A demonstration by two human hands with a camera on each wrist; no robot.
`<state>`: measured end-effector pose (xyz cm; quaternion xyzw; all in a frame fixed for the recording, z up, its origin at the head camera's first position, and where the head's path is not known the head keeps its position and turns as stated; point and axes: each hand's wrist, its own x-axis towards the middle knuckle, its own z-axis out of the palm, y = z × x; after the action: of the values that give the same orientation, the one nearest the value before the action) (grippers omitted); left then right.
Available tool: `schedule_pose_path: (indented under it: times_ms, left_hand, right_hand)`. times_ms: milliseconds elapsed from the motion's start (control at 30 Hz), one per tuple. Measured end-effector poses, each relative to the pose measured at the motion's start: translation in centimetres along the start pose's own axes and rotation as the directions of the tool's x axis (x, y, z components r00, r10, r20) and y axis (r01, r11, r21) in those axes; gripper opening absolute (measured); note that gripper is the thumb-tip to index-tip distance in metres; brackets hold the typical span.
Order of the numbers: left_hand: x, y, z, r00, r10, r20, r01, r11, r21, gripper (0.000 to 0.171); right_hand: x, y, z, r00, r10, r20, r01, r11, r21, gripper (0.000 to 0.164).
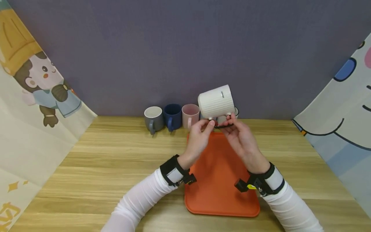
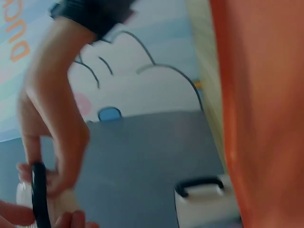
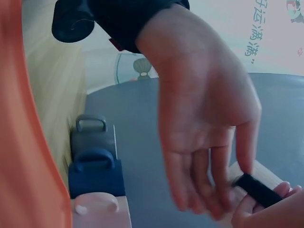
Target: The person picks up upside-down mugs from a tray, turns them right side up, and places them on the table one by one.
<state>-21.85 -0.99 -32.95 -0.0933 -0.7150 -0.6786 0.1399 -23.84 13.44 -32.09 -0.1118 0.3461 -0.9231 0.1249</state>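
A white ribbed mug (image 1: 216, 101) with a black handle (image 3: 260, 191) is held up on its side above the far end of the orange tray (image 1: 223, 180), handle downward. My left hand (image 1: 198, 141) pinches the handle near one end, thumb against it. Toward the handle's other end, my right hand (image 1: 243, 140) pinches it with thumb and finger, while its remaining fingers extend loosely in the right wrist view. The mug's mouth cannot be made out in the head view.
Behind the tray, along the grey-purple panel (image 1: 185, 51), stand a grey mug (image 1: 156, 121), a navy mug (image 1: 174, 116) and a pink mug (image 1: 190, 112). A white mug with a black handle (image 2: 209, 206) is partly hidden by my hands. The wooden table (image 1: 116, 174) surrounds the tray.
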Motion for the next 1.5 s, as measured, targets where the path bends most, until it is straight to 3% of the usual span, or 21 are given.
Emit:
schedule_pose_path:
  times_ms: [100,233,400,467,667,767,900,1033,1233,1367,1500]
  left_hand:
    - [0.2,-0.7,-0.3,0.993,0.12,0.017,-0.121,0.974,0.192,0.024]
    - [0.2,-1.5,-0.7,0.964,0.264,0.031,-0.254,0.88,0.4,0.022]
    - [0.1,-2.2,-1.1,0.941,0.331,0.067,-0.316,0.792,0.523,0.023]
    - [0.1,-2.5,-1.2,0.927,0.364,0.094,-0.349,0.742,0.572,0.024]
    - [0.2,-3.4,-2.2,0.865,0.471,0.17,-0.437,0.545,0.715,0.029]
    - [0.1,-3.8,-2.9,0.853,0.487,0.19,-0.437,0.466,0.77,0.033]
    - [0.0,-4.5,-3.9,0.857,0.47,0.212,-0.416,0.388,0.822,0.036]
    - [-0.2,-5.1,-5.0,0.863,0.457,0.216,-0.397,0.347,0.85,0.035]
    - [-0.4,-5.4,-6.5,0.859,0.476,0.191,-0.383,0.349,0.855,0.035]
    - [-0.6,-5.4,-7.4,0.863,0.47,0.184,-0.372,0.346,0.861,0.038]
    - [-0.7,-5.2,-8.2,0.858,0.478,0.188,-0.375,0.331,0.866,0.037]
  right_hand:
    - [-0.1,-0.4,-0.1,0.999,-0.037,-0.012,0.037,0.998,-0.049,0.022]
    - [-0.1,-0.8,-0.4,0.994,-0.097,-0.052,0.093,0.992,-0.08,0.023]
    - [0.0,-1.3,-0.9,0.982,-0.167,-0.088,0.165,0.986,-0.034,0.019]
    - [0.0,-1.7,-1.0,0.975,-0.203,-0.094,0.203,0.979,-0.016,0.018]
    - [0.7,-2.7,-1.5,0.941,-0.308,-0.14,0.312,0.95,0.01,0.018]
    - [1.2,-3.1,-2.0,0.924,-0.332,-0.19,0.343,0.939,0.029,0.018]
    - [1.7,-3.5,-2.7,0.902,-0.35,-0.253,0.368,0.929,0.029,0.017]
    - [2.4,-3.7,-3.4,0.878,-0.369,-0.305,0.387,0.922,-0.003,0.017]
    - [3.4,-4.0,-4.7,0.858,-0.354,-0.372,0.388,0.922,0.017,0.016]
    - [4.0,-4.1,-5.6,0.834,-0.36,-0.418,0.398,0.917,0.004,0.017]
    - [4.4,-4.2,-6.4,0.804,-0.388,-0.45,0.419,0.907,-0.034,0.02]
